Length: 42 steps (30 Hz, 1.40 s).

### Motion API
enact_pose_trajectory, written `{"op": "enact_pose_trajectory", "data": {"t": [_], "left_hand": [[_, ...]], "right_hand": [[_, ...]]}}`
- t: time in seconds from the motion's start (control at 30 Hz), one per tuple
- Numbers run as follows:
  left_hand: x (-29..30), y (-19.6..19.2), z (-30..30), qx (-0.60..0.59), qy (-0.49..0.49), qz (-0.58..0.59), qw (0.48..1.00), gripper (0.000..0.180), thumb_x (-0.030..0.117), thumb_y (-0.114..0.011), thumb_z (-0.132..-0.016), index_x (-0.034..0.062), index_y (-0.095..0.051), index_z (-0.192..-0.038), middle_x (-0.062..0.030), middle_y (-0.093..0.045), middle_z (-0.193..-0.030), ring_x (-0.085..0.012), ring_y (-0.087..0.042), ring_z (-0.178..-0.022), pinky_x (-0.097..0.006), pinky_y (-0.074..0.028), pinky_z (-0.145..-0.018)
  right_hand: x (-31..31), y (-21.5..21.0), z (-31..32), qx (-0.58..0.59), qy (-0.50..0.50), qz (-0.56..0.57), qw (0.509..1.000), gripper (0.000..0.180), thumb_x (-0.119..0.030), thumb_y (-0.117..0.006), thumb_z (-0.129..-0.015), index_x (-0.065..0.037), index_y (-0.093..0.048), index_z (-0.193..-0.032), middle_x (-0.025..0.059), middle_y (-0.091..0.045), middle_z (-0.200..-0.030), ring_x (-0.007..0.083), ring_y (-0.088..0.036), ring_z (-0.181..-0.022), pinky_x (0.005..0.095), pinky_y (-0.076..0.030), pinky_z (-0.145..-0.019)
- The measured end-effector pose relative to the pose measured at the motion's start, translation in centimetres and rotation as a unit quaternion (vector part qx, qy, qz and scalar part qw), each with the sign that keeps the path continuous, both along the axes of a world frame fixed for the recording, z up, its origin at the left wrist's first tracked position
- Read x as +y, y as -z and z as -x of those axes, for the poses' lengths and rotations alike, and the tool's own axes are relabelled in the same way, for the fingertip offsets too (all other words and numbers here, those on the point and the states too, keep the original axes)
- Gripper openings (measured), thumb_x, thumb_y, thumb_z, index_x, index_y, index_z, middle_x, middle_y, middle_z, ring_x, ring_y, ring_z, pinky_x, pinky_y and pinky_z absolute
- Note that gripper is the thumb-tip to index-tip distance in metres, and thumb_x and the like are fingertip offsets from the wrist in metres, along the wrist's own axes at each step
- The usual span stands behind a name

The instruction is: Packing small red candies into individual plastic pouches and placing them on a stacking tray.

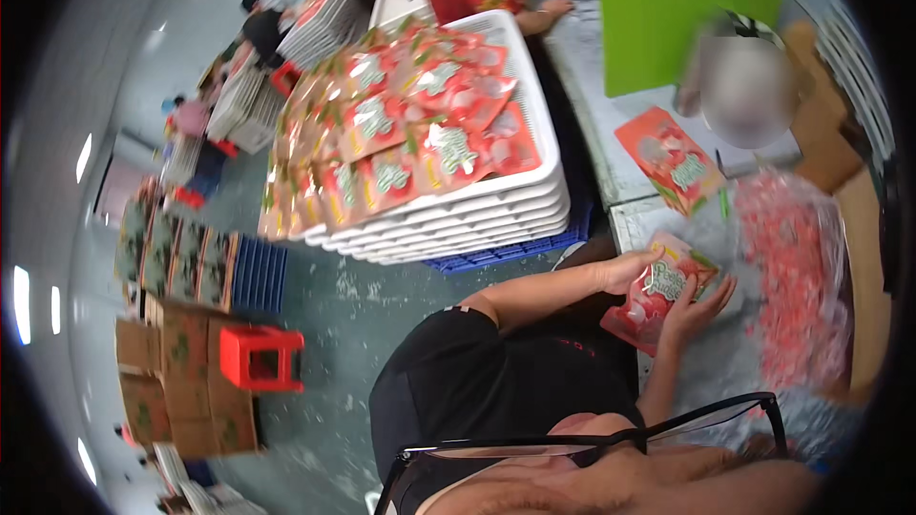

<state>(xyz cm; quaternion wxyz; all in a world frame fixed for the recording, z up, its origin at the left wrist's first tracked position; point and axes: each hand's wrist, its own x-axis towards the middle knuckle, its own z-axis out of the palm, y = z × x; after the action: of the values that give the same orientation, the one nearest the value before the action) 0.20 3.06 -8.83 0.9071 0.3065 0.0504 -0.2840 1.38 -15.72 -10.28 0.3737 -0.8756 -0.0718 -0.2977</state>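
A red-and-pink printed pouch (646, 305) with green leaf pictures is tilted in front of my body, over the table's near edge. My left hand (630, 272) grips its upper left edge, the thumb lying over the front. Against the pouch's right side rests my right hand (695, 313), its fingers stretched out and apart. Just beyond my hands, a similar flat pouch (671, 160) lies on the table. Small pink-red wrapped pieces (792, 277) are heaped in clear plastic to the right of my right hand.
Stacked white trays (549, 167) stand at my left, the top one full of pouches. A green panel (687, 10) rises from the table (611, 148), near a blurred round whitish object (749, 91). A red stool (260, 359) and cardboard boxes (186, 381) are farther left. People work at the back.
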Motion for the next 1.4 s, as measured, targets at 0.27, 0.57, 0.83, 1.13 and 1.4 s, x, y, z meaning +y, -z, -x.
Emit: {"op": "enact_pose_trajectory", "data": {"t": [0.27,0.57,0.83,1.13,1.4], "left_hand": [[-0.6,1.3,1.8,-0.008,-0.064,0.115,0.991,0.064,0.056,-0.04,-0.11,0.0064,-0.052,-0.149,-0.0132,-0.06,-0.148,-0.0246,-0.055,-0.138,-0.043,-0.044,-0.117],[10.6,-14.5,-1.6,-0.158,-0.326,0.022,0.932,0.059,0.051,-0.054,-0.107,0.0107,-0.049,-0.15,-0.0124,-0.06,-0.147,-0.0309,-0.059,-0.134,-0.053,-0.05,-0.112],[39.8,-22.0,-7.9,-0.146,-0.697,-0.573,0.407,0.053,0.012,-0.056,-0.101,-0.003,-0.044,-0.151,-0.0222,-0.053,-0.145,-0.0388,-0.054,-0.132,-0.05,-0.04,-0.115],[39.4,-15.6,-11.4,-0.083,-0.303,-0.946,0.082,0.072,0.045,-0.056,-0.098,0.0077,-0.044,-0.158,-0.0192,-0.026,-0.171,-0.0422,-0.019,-0.159,-0.068,-0.007,-0.125],[41.5,-17.0,-13.2,0.027,-0.018,-0.989,0.144,0.063,0.045,-0.04,-0.103,0.0236,-0.041,-0.162,-0.0075,-0.021,-0.176,-0.0361,-0.012,-0.162,-0.08,-0.009,-0.119]], "right_hand": [[4.7,-4.6,4.7,0.015,-0.171,0.225,0.959,0.08,-0.053,-0.051,-0.1,-0.001,-0.038,-0.16,0.0191,-0.033,-0.169,0.0467,-0.027,-0.155,0.0608,-0.02,-0.125],[5.6,-10.5,0.0,-0.036,-0.278,0.09,0.956,0.07,-0.032,-0.054,-0.103,0.0,-0.034,-0.162,0.0253,-0.029,-0.169,0.0434,-0.026,-0.157,0.0566,-0.017,-0.127],[0.0,-4.1,-0.4,0.046,-0.244,-0.071,0.966,0.047,-0.005,-0.064,-0.1,0.006,-0.054,-0.145,0.0259,-0.049,-0.154,0.0393,-0.057,-0.133,0.0413,-0.053,-0.103],[-4.9,0.6,1.6,0.158,-0.179,-0.114,0.964,0.033,-0.005,-0.067,-0.097,0.004,-0.067,-0.128,0.0206,-0.067,-0.13,0.0308,-0.072,-0.097,0.0357,-0.059,-0.082],[-7.3,1.7,2.7,0.192,-0.15,-0.092,0.965,0.023,-0.007,-0.069,-0.095,0.004,-0.073,-0.115,0.0206,-0.074,-0.104,0.029,-0.072,-0.085,0.0373,-0.057,-0.076]]}}
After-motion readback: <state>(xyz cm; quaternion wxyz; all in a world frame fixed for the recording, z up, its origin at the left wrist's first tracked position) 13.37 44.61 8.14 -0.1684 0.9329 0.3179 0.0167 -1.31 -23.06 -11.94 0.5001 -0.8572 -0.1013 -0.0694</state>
